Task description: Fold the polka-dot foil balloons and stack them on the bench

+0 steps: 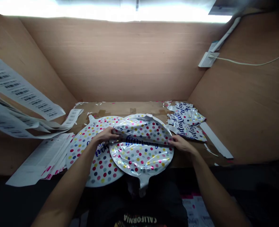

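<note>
A round, flat foil balloon [141, 157] with coloured dots and blue lettering lies before me, its far part folding over towards me. My left hand [107, 135] pinches its left edge, and my right hand [179, 143] grips the right edge. The balloon's tail hangs over the table's near edge. Partly beneath it, to the left, rests another dotted foil balloon [82, 151], spread flat. To the right of my right hand sit several folded foil balloons [185, 121] with the same dots and lettering.
Barcode label strips [23, 91] hang at the left wall. Below them lies a fanned stack of printed sheets [42, 157]. A white strip [216, 140] lies along the right side of the cardboard-covered table [122, 107]. Wooden panels enclose the back and sides, with a power socket [208, 60] at right.
</note>
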The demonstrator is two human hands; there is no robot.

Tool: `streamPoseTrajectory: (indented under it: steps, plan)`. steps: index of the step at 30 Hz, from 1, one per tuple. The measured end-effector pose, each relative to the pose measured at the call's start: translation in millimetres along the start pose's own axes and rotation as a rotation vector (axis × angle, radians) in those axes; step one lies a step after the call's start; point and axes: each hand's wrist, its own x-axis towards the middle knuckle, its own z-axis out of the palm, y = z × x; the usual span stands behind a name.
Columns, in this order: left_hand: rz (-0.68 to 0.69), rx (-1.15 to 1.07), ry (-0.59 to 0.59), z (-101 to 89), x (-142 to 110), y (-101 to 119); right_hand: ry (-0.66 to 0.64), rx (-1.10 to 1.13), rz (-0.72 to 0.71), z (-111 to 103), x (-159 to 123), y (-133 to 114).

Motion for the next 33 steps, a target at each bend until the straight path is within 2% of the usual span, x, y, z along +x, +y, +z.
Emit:
streamPoseTrajectory:
  steps: [1, 3, 5, 7, 9, 11, 14, 18, 21, 24, 26, 30, 33]
  plan:
    - [-0.028, 0.056, 0.029, -3.8, 1.6, -0.3, 0.100, -0.121, 0.027, 2.6, 7.4, -1.9]
    - [-0.113, 0.239, 0.179, -2.6, 8.0, 4.6, 0.312, -0.404, 0.131, 7.6, 27.6, -12.1]
    - [-0.174, 0.387, 0.336, 11.1, 16.2, 14.9, 0.461, -0.597, 0.248, 13.8, 47.8, -24.6]
    - [-0.092, 0.482, 0.465, 34.1, 24.3, 26.3, 0.532, -0.661, 0.311, 22.6, 63.0, -34.2]
    - [0.096, 0.600, 0.510, 59.9, 31.8, 34.6, 0.566, -0.717, 0.348, 32.0, 71.8, -39.6]
    - [0.197, 0.682, 0.455, 81.7, 38.4, 37.4, 0.563, -0.768, 0.344, 37.1, 74.2, -41.6]
    - [0.088, 0.697, 0.427, 98.4, 45.5, 31.5, 0.552, -0.830, 0.322, 28.4, 63.6, -38.0]
    - [-0.001, 0.667, 0.461, 94.2, 47.9, 19.6, 0.629, -0.938, 0.390, 3.7, 18.1, -14.3]
    - [-0.052, 0.607, 0.443, 84.9, 46.9, 23.0, 0.626, -1.030, 0.360, 3.7, -29.6, 14.4]
    - [-0.026, 0.536, 0.431, 84.4, 49.5, 44.0, 0.588, -1.042, 0.308, 21.2, -66.5, 38.2]
    - [0.012, 0.504, 0.365, 91.3, 55.6, 64.7, 0.593, -1.017, 0.276, 33.3, -78.9, 45.5]
    - [-0.058, 0.485, 0.132, 109.6, 72.6, 99.2, 0.632, -0.947, 0.273, 42.2, -80.7, 43.6]
    - [-0.046, 0.390, -0.020, 110.8, 75.5, 108.2, 0.674, -0.895, 0.278, 33.3, -73.0, 35.1]
